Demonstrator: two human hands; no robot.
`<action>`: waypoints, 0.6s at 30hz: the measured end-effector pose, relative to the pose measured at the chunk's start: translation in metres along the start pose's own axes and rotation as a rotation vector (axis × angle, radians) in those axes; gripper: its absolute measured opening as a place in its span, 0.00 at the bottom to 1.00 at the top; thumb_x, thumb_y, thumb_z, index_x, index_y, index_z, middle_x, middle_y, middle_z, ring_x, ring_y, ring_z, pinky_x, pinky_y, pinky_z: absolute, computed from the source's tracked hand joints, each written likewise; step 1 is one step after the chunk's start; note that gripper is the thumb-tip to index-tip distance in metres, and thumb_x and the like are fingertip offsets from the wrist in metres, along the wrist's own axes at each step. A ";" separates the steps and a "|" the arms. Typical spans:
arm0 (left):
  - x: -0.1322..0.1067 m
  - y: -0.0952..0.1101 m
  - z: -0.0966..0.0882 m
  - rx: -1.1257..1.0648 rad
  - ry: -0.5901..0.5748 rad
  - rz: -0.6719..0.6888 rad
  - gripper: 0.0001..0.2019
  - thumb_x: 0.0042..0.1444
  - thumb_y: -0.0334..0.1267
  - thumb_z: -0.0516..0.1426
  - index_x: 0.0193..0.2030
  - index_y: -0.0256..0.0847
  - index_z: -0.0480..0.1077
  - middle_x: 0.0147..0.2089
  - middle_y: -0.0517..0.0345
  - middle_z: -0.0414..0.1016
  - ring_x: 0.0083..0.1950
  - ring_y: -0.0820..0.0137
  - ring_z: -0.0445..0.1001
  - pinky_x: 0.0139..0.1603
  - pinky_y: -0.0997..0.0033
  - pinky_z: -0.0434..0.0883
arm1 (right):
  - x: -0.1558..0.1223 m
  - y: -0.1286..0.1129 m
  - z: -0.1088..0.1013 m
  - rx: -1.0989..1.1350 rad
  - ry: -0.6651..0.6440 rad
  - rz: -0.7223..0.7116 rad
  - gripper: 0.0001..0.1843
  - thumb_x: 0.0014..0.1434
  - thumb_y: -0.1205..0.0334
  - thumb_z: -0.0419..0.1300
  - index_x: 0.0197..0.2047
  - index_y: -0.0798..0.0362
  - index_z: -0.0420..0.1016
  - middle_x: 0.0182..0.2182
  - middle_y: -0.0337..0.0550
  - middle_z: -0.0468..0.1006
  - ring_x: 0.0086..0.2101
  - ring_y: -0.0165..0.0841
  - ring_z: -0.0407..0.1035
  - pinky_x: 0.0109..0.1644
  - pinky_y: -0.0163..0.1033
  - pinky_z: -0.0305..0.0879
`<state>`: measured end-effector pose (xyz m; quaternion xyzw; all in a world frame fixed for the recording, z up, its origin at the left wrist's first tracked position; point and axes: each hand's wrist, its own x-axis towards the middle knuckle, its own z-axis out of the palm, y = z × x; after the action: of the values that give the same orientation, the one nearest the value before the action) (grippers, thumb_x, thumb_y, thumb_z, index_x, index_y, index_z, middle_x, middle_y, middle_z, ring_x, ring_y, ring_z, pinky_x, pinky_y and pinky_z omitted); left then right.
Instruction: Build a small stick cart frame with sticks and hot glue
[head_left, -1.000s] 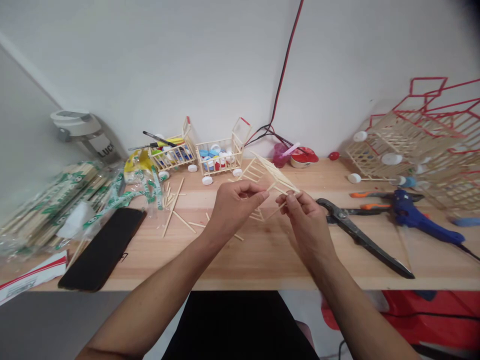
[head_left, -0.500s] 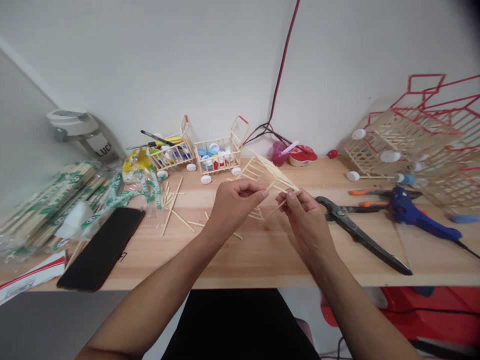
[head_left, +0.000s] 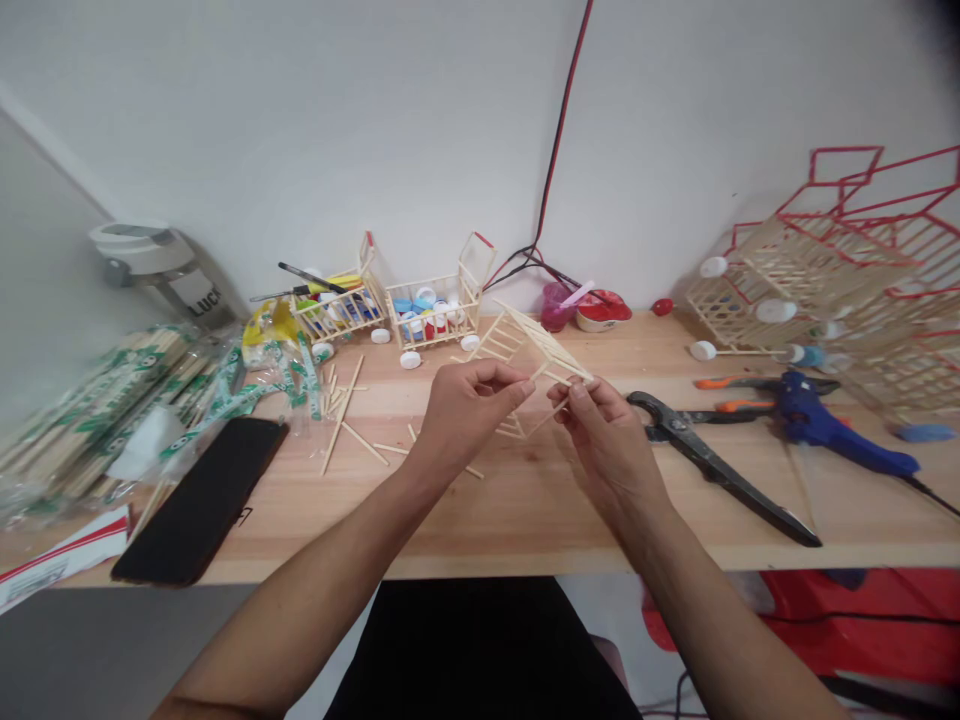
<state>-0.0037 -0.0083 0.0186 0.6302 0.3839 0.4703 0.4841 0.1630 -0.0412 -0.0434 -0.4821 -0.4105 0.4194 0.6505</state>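
Observation:
Over the middle of the table I hold a small open frame made of thin pale wooden sticks, tilted above the surface. My right hand pinches its right-hand corner between thumb and fingers. With thumb and forefinger together, my left hand grips a thin wooden stick at the frame's near left side; whether that stick is fixed to the frame I cannot tell. Part of the frame is hidden behind the left fingers. Loose cut sticks lie on the table to the left of my left hand.
Two little stick carts with white wheels stand at the back, loaded with bottle caps and tools. On the right are black pincers, a blue glue gun and stacked red-trimmed carts. A phone and bagged sticks lie left.
Both hands keep their grip on the stick frame and have hardly moved. The whole view has shifted very slightly.

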 end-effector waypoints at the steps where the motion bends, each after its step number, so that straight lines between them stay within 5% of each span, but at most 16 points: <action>1: 0.000 0.000 0.000 0.000 0.002 0.002 0.04 0.49 0.37 0.66 0.29 0.38 0.79 0.29 0.58 0.80 0.30 0.73 0.73 0.33 0.72 0.68 | 0.000 0.000 0.000 -0.005 0.001 -0.004 0.15 0.58 0.46 0.65 0.33 0.49 0.72 0.37 0.39 0.80 0.36 0.30 0.71 0.41 0.37 0.66; 18: 0.001 0.000 -0.003 -0.105 0.087 -0.046 0.07 0.47 0.38 0.68 0.30 0.37 0.80 0.31 0.57 0.80 0.32 0.72 0.74 0.36 0.72 0.70 | 0.001 -0.002 0.002 0.056 -0.014 0.033 0.14 0.56 0.47 0.67 0.37 0.48 0.80 0.38 0.40 0.80 0.36 0.30 0.69 0.39 0.35 0.62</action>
<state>-0.0063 -0.0069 0.0189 0.5736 0.3940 0.5055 0.5101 0.1615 -0.0404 -0.0410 -0.4675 -0.3952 0.4448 0.6538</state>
